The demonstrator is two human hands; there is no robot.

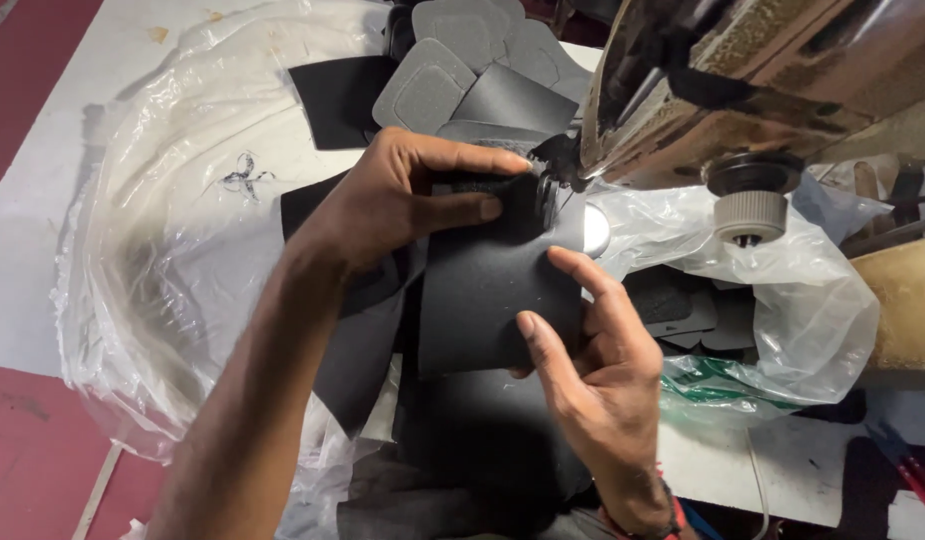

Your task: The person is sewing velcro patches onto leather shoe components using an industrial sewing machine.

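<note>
Head view shows the left hand (402,195) pinching a black fabric panel (492,290) at the sewing machine (742,90); right hand (592,360) steadies its lower edge (feeding evenly, fingers off the needle, seems wise).

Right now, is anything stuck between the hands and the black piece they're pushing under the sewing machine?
No. The left hand and right hand both touch the black piece directly. Its top edge already sits at the sewing machine needle area, with nothing visible between them.
</note>
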